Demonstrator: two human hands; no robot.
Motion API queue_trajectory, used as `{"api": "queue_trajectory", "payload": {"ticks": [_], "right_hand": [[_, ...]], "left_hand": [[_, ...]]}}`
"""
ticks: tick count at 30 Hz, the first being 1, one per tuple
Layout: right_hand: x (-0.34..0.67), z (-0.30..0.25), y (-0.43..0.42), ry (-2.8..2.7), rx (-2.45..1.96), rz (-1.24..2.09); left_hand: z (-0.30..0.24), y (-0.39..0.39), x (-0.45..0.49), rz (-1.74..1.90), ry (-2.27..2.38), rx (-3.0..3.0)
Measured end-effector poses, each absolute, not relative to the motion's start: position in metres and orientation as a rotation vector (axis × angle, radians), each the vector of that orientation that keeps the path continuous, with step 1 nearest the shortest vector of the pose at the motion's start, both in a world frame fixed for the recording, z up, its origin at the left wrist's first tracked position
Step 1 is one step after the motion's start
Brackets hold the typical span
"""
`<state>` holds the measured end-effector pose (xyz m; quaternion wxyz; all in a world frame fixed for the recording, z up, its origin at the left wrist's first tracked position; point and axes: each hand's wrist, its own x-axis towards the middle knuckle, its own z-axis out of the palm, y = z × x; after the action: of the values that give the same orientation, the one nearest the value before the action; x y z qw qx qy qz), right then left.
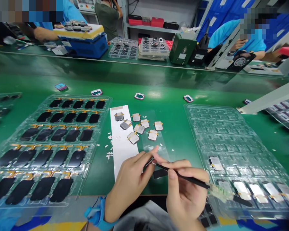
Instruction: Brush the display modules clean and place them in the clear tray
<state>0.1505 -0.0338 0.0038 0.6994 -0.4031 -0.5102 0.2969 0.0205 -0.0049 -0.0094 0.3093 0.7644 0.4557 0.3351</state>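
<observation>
My left hand [132, 175], with a blue band at its wrist, pinches a small dark display panel [148, 161], seen nearly edge-on. In my right hand [186, 192] are black tweezers [195, 180], their rear part wrapped in pale greenish tape. The tweezer tip points left and meets the panel near my left fingertips; whether it grips anything there is hidden. Just beyond my hands lie several small square display panels [153, 134], backs up, with yellow tape strips. Some rest on a white paper strip [120, 154]. A dark rectangular piece [160, 174] lies under my hands.
A clear tray [88, 173] of black display panels is at left. Another clear tray [214, 128] at right holds several silver-backed panels near its front. White scraps [109, 155] dot the green table. Small frames [139, 96] line the back; co-workers sit beyond the ledge.
</observation>
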Motion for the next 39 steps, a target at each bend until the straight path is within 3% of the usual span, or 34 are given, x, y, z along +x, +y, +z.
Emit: {"api": "queue_trajectory", "payload": {"ticks": [39], "right_hand": [[0.148,-0.007,-0.024,-1.202,-0.872,0.544]], "left_hand": [[-0.012,-0.007,0.019,0.802,1.131,1.875]]}}
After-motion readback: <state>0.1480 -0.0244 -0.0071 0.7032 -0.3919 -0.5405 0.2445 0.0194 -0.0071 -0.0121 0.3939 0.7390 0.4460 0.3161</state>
